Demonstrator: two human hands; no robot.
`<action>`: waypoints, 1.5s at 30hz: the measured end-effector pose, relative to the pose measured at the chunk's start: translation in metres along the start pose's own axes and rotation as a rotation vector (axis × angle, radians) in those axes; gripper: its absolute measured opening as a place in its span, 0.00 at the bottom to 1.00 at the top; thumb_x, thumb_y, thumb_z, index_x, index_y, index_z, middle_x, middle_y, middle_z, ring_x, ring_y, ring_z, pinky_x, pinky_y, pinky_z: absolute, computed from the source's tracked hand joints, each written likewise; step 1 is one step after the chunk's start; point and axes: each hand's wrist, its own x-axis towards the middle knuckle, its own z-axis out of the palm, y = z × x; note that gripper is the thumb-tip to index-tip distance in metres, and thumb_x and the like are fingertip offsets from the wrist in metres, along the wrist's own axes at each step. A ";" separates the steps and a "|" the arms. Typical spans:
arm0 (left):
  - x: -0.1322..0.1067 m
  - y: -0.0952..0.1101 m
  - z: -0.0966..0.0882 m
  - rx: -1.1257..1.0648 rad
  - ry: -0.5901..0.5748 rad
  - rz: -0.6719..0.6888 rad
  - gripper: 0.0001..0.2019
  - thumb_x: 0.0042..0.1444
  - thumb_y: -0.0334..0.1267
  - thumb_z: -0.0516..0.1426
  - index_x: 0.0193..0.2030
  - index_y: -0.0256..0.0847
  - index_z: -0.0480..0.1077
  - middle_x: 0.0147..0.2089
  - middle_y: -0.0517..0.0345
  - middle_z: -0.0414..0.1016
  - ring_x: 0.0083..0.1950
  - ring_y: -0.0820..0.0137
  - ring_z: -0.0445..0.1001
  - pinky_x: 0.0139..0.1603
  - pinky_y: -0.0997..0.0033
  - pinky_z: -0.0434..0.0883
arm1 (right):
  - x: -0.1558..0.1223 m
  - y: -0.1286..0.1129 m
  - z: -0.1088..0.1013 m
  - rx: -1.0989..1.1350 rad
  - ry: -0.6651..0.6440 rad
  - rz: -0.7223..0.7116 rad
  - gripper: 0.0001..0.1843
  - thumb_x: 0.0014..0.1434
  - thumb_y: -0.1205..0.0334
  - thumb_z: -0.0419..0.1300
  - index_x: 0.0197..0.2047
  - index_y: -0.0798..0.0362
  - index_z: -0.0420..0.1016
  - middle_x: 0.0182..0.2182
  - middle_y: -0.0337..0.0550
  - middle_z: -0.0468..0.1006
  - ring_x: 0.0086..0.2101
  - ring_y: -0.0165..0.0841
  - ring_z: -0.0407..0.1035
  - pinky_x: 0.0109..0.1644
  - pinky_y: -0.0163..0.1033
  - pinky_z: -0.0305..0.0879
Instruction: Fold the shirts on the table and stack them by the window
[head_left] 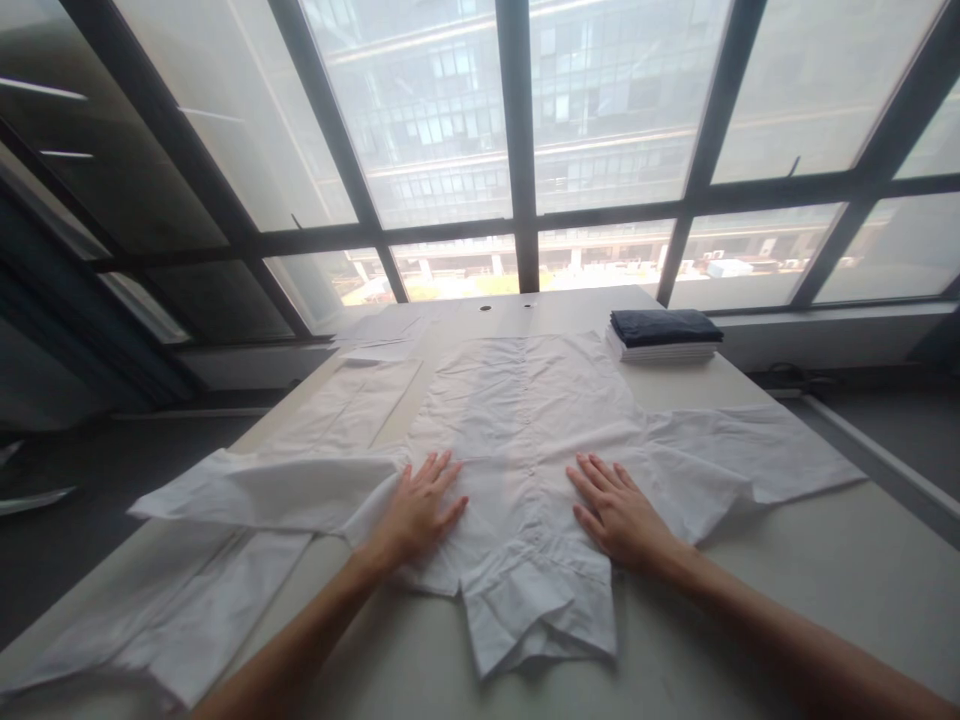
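Observation:
A white button-up shirt (487,410) lies front side up on the table, its collar towards me and its sleeves spread to both sides. My left hand (424,505) rests flat on the shirt near the left shoulder, fingers spread. Opposite it, my right hand (619,505) presses flat on the cloth by the right shoulder, its fingers also stretched out. Wrinkles run along the button line between the two hands. The left sleeve lies partly over another white garment (172,590).
The white table (795,600) reaches to the windows. At its back right stands a stack of folded white clothes (667,354) topped by a folded dark garment (664,327). More white cloth (382,335) lies at the back left. Two small round holes show near the far edge.

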 end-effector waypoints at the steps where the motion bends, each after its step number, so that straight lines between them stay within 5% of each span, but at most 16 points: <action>1: 0.004 0.009 -0.004 -0.022 0.013 -0.003 0.27 0.68 0.49 0.50 0.71 0.44 0.62 0.75 0.46 0.56 0.76 0.51 0.52 0.72 0.37 0.52 | 0.000 0.000 0.000 0.000 0.006 -0.004 0.33 0.70 0.51 0.47 0.74 0.53 0.55 0.74 0.52 0.49 0.72 0.43 0.41 0.73 0.55 0.36; 6: 0.030 0.062 -0.016 -0.219 0.001 0.135 0.26 0.68 0.45 0.52 0.70 0.42 0.62 0.74 0.48 0.57 0.75 0.56 0.54 0.73 0.44 0.55 | 0.000 0.001 0.002 -0.002 0.018 -0.010 0.32 0.70 0.52 0.47 0.74 0.53 0.56 0.74 0.52 0.49 0.72 0.44 0.41 0.73 0.56 0.38; 12: 0.057 0.110 -0.009 -0.388 -0.013 0.383 0.23 0.66 0.41 0.55 0.67 0.42 0.66 0.71 0.51 0.64 0.73 0.63 0.59 0.73 0.56 0.58 | 0.000 0.000 0.001 0.112 0.057 0.010 0.31 0.68 0.54 0.50 0.72 0.54 0.60 0.72 0.53 0.54 0.71 0.44 0.44 0.74 0.57 0.39; 15: 0.061 0.117 -0.003 -0.387 -0.026 0.467 0.20 0.67 0.41 0.55 0.64 0.45 0.68 0.71 0.53 0.65 0.73 0.62 0.60 0.74 0.56 0.58 | 0.005 -0.003 -0.011 0.424 0.245 0.101 0.28 0.69 0.52 0.50 0.67 0.56 0.68 0.68 0.55 0.64 0.68 0.43 0.54 0.73 0.54 0.47; 18: 0.059 0.118 0.000 -0.316 -0.071 0.550 0.26 0.66 0.45 0.55 0.69 0.45 0.63 0.74 0.49 0.59 0.75 0.54 0.54 0.74 0.46 0.54 | 0.022 -0.016 -0.023 0.971 0.341 0.149 0.28 0.69 0.45 0.51 0.61 0.54 0.74 0.62 0.54 0.73 0.63 0.44 0.64 0.69 0.55 0.55; 21: 0.056 0.118 -0.001 -0.255 -0.073 0.581 0.28 0.67 0.50 0.53 0.71 0.44 0.60 0.72 0.47 0.62 0.75 0.51 0.54 0.75 0.44 0.49 | 0.050 -0.036 -0.024 1.543 0.191 0.151 0.29 0.68 0.40 0.51 0.58 0.53 0.75 0.60 0.54 0.74 0.61 0.45 0.67 0.67 0.56 0.59; 25: 0.055 0.119 -0.003 -0.227 -0.050 0.574 0.24 0.67 0.51 0.54 0.64 0.42 0.70 0.65 0.47 0.71 0.70 0.54 0.62 0.76 0.53 0.49 | 0.083 -0.044 -0.012 1.930 -0.025 0.244 0.27 0.70 0.43 0.47 0.54 0.53 0.75 0.59 0.54 0.75 0.59 0.42 0.70 0.68 0.55 0.57; 29: 0.056 0.118 0.001 -0.229 -0.041 0.580 0.27 0.66 0.51 0.54 0.70 0.44 0.63 0.68 0.47 0.67 0.71 0.54 0.61 0.75 0.50 0.50 | 0.095 -0.013 -0.008 2.044 -0.237 0.284 0.31 0.72 0.42 0.40 0.59 0.57 0.68 0.60 0.61 0.73 0.58 0.42 0.71 0.65 0.58 0.63; 34: 0.057 0.115 0.005 -0.204 -0.100 0.582 0.32 0.68 0.53 0.51 0.75 0.46 0.53 0.76 0.48 0.54 0.76 0.52 0.50 0.75 0.45 0.48 | 0.102 0.039 -0.015 1.935 -0.248 0.315 0.35 0.72 0.40 0.32 0.62 0.58 0.62 0.64 0.65 0.67 0.58 0.43 0.71 0.61 0.60 0.66; 38: 0.055 0.114 0.007 -0.218 -0.122 0.579 0.32 0.69 0.54 0.49 0.76 0.47 0.50 0.78 0.49 0.47 0.78 0.55 0.45 0.75 0.46 0.46 | 0.111 0.085 -0.027 1.870 -0.091 0.338 0.32 0.72 0.41 0.35 0.59 0.56 0.63 0.61 0.65 0.69 0.56 0.43 0.72 0.61 0.61 0.66; 42: 0.055 0.113 0.008 -0.234 -0.121 0.575 0.32 0.70 0.55 0.48 0.76 0.48 0.50 0.78 0.50 0.47 0.78 0.55 0.45 0.75 0.47 0.47 | 0.123 0.128 -0.046 1.750 0.330 0.519 0.23 0.72 0.49 0.38 0.52 0.53 0.68 0.54 0.60 0.76 0.51 0.41 0.76 0.55 0.59 0.72; 45: 0.055 0.112 0.009 -0.238 -0.122 0.575 0.32 0.69 0.56 0.48 0.76 0.49 0.50 0.78 0.51 0.47 0.78 0.56 0.45 0.75 0.48 0.47 | 0.136 0.137 -0.056 1.642 0.598 0.620 0.19 0.71 0.54 0.42 0.50 0.52 0.70 0.50 0.54 0.78 0.47 0.37 0.77 0.51 0.50 0.75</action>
